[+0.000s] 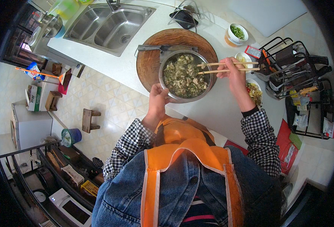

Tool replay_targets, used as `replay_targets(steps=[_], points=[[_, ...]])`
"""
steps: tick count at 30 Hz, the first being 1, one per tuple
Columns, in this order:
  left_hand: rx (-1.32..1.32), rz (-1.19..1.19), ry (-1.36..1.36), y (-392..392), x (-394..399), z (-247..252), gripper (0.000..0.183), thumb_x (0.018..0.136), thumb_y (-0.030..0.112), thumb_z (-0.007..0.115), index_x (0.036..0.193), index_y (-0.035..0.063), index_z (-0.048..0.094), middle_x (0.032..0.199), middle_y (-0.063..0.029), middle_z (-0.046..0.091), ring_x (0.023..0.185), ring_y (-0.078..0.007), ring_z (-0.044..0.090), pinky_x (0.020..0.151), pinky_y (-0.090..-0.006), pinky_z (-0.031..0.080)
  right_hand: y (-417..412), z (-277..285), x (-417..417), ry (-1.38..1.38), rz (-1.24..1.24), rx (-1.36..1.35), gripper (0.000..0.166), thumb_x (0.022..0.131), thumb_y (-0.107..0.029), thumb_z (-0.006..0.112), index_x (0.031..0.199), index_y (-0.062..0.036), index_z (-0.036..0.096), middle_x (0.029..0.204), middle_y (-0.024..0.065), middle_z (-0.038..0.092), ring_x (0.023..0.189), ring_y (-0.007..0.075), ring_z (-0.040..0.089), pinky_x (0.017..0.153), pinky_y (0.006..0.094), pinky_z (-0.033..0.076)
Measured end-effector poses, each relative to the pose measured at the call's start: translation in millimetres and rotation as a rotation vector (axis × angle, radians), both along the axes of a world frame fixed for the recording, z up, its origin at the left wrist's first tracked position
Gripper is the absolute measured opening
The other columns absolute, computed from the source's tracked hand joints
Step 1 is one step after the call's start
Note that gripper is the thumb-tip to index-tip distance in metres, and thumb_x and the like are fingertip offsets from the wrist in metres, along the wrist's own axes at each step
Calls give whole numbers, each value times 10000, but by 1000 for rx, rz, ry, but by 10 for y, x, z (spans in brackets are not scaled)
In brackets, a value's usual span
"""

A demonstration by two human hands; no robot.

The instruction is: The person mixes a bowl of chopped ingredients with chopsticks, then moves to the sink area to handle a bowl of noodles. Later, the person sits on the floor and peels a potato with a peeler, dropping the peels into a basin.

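A stainless steel bowl [162, 80] stands on a round wooden chopping board [147, 68]. Inside it is a chopped food mixture [185, 75] with pale chunks and dark green bits. My left hand [158, 96] grips the bowl's near left rim, thumb over the edge. In my right hand [232, 69] is a pair of wooden chopsticks [212, 64], held apart, their tips over the right side of the mixture. A small pale piece sits at the upper stick's tip. Behind the bowl lies a cleaver [167, 48] on the board, partly hidden by the bowl.
Right of the board are a bowl of chopped green onion [237, 32], a small white bowl [243, 58], a plate of chopped ingredients [254, 92] and a black utensil rack [288, 65]. A double sink [110, 27] is at the back left. A wooden stool [90, 120] stands on the floor.
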State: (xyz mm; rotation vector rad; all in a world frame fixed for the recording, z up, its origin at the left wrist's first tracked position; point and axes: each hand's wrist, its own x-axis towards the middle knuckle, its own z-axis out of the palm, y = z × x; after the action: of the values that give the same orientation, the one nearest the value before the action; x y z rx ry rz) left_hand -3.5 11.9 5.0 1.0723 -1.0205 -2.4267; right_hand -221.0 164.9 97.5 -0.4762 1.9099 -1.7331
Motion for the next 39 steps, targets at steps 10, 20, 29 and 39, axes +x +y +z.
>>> replay_targets(steps=[10,20,29,39], points=[[-23,21,12,21,-27,-86,95,865,37,491,911,41,407,820,-35,457,682,-126,524,575,-282,537,-330,-371,266,456,303,164,136,890,-111,508,842,-10,586,688,50,599,558,99,587,476,223,462],[-12,18,4,17,-10,39,94,877,29,466,935,25,392,841,-60,474,691,-164,555,579,-317,566,-284,410,207,380,323,153,140,894,-118,509,833,-17,586,681,26,586,570,77,554,505,215,458],[-11,22,20,-8,3,-103,91,885,52,476,937,41,402,856,-55,504,689,-150,562,569,-292,541,-655,-100,448,859,416,47,91,817,-81,592,783,4,598,709,115,608,627,235,602,581,308,481],[3,7,26,21,-14,-2,101,875,44,476,942,34,401,864,-54,484,722,-150,557,578,-287,543,-779,133,601,612,396,23,130,857,-104,539,779,-11,583,682,62,589,510,134,566,469,302,439]])
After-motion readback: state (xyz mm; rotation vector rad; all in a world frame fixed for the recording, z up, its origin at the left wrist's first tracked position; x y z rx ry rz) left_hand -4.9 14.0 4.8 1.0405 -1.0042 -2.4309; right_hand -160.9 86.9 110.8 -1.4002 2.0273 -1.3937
